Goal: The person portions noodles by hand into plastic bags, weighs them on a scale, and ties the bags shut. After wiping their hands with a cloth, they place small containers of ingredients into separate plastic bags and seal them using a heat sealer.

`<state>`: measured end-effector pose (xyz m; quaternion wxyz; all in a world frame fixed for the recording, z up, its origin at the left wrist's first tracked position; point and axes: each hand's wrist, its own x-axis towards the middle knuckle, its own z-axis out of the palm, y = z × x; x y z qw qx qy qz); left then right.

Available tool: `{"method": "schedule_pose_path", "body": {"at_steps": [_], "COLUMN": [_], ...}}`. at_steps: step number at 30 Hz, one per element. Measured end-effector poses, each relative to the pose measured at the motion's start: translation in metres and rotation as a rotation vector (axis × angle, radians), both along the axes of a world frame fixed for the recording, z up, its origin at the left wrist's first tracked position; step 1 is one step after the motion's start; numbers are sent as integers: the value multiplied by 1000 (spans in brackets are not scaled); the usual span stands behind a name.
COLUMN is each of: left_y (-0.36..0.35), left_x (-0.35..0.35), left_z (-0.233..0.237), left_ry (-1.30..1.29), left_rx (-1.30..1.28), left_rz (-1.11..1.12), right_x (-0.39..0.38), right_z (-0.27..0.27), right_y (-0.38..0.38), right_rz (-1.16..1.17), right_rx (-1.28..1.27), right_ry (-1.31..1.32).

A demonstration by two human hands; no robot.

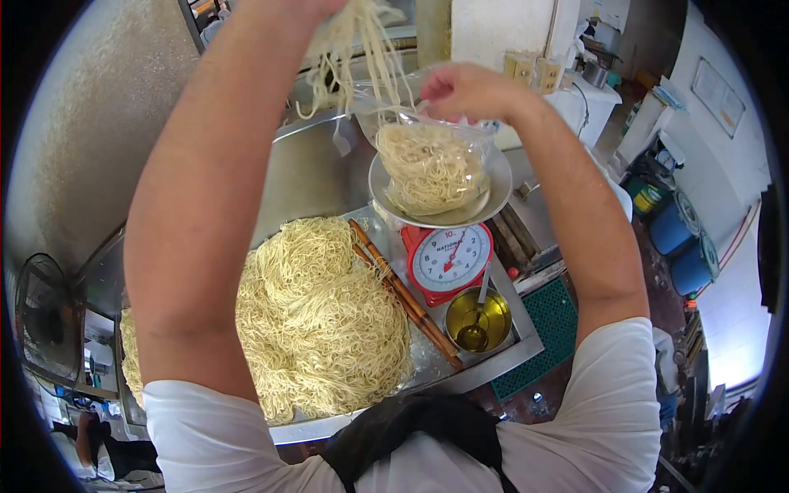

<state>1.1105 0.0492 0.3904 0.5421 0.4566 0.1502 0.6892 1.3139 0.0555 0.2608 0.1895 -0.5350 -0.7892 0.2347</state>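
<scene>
At the top edge, my left hand (319, 6) is mostly cut off. A bunch of noodles (362, 49) hangs from it, beside the bag's mouth. My right hand (467, 90) is closed on the rim of a clear plastic bag (436, 164), partly filled with pale noodles. This bag rests in the round metal pan (500, 182) of a red dial scale (450, 256), whose needle is off zero. Below my left forearm lies a big heap of loose noodles (329, 329) on the metal worktop.
Two wooden sticks (407, 296) lie between the heap and the scale. A metal bowl (503, 320) of yellow oil holds a ladle (474, 335) at the front right. A fan (49, 316) is at left; blue barrels (695, 264) stand at right. Another person (107, 448) is at lower left.
</scene>
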Motion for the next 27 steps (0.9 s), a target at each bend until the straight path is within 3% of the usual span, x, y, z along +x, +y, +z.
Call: {"method": "schedule_pose_path", "body": {"at_steps": [4,7,10,17,20,23,25,26,27], "left_y": [21,28,28,28,22,13,28,35,39], "left_x": [22,29,26,10,6,14,8,10,16], "left_z": [-31,-45,-51,-52,-60,-70,-89,-107,-125], "left_ry": [20,32,83,93,104,91,52,151,250], "left_rx": [-22,-38,-11,20,110,118,-74,-50,-25], "left_rz": [-138,-157,-137,-79,-172,54,-127,-115,-99], "right_x": [-17,-21,-23,-21,-24,-17,2,-13,-37], "right_z": [9,-4,-10,-12,-14,-12,18,18,10], "right_y": [-6,-6,1,-16,-18,-1,-3,1,3], "right_rz": [222,252,313,196,172,122,515,536,273], "right_rx": [-40,-134,-201,-233,-251,-220,-456,-442,-68], "right_ry": [156,347,369,505,548,533,597,582,643]}}
